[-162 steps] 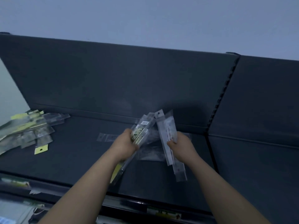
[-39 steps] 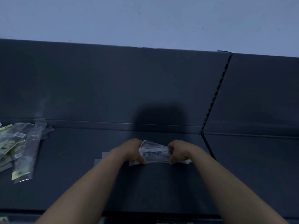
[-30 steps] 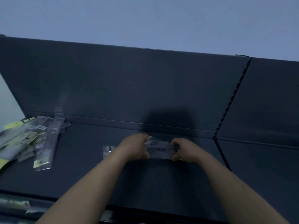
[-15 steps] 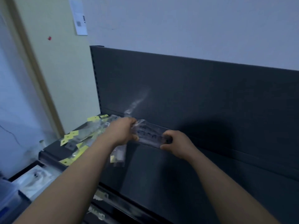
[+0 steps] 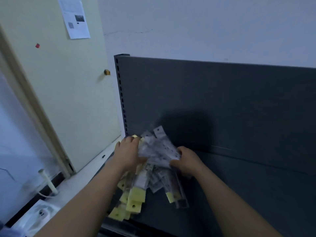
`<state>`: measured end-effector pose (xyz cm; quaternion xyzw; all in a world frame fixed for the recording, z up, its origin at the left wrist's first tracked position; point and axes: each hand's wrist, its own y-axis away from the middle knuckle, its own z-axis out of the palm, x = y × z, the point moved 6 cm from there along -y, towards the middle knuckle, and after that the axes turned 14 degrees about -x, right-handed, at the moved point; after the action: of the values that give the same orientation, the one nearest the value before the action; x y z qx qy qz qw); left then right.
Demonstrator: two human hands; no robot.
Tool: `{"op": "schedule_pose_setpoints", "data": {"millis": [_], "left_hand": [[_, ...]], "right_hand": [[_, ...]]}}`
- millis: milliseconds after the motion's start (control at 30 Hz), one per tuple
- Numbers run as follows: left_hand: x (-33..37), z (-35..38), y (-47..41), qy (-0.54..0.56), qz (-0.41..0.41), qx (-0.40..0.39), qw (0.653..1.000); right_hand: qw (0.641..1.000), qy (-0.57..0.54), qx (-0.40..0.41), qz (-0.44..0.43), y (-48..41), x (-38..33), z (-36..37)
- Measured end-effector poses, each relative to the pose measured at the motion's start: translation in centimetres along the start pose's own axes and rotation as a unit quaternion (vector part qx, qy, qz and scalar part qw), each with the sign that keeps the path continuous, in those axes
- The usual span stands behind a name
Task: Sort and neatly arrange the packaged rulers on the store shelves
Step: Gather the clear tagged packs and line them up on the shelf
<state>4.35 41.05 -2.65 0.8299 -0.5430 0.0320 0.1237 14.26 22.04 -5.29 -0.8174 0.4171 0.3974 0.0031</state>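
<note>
A bundle of clear-sleeved packaged rulers [image 5: 159,149] is held between both hands above the left end of the dark shelf [image 5: 256,194]. My left hand [image 5: 127,152] grips its left end, and my right hand [image 5: 185,160] grips its right end. Beneath them lies a messy pile of packaged rulers [image 5: 145,187] with yellow header cards, fanned toward the shelf's front edge. My hands and the bundle hide the back of the pile.
The shelf's dark back panel [image 5: 222,103] rises behind, with a slotted upright [image 5: 121,100] at its left end. Left of the shelf stands a pale door [image 5: 68,93] with a posted paper [image 5: 75,16]. A white pipe [image 5: 47,182] and white bags sit on the floor below.
Both hands have carried the bundle of clear-sleeved rulers left from the middle of the shelf to over the yellow-carded pile. The view has swung left with them.
</note>
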Motion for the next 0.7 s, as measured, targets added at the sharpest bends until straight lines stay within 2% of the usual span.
{"op": "schedule_pose_setpoints", "data": {"millis": [100,267,400,500,700], "left_hand": [[-0.7,1.1,0.0,0.015,0.023,-0.024,0.999],[-0.8,1.3,0.7,-0.003,0.045,0.006,0.999],[0.0,1.1,2.1,0.026,0.073,0.043,0.996],[0.9,1.4,3.0,0.071,0.105,0.043,0.991],[3.1,3.4,3.2,0.036,0.152,0.025,0.987]], "right_hand": [[0.999,0.01,0.009,0.041,0.1,0.7,0.6],[0.997,-0.025,0.062,0.032,1.8,1.1,0.2],[0.993,-0.026,0.108,0.046,3.5,2.7,-0.5],[0.987,-0.04,0.145,0.05,4.8,4.0,-0.2],[0.977,-0.064,0.201,0.024,6.8,6.0,1.1]]}}
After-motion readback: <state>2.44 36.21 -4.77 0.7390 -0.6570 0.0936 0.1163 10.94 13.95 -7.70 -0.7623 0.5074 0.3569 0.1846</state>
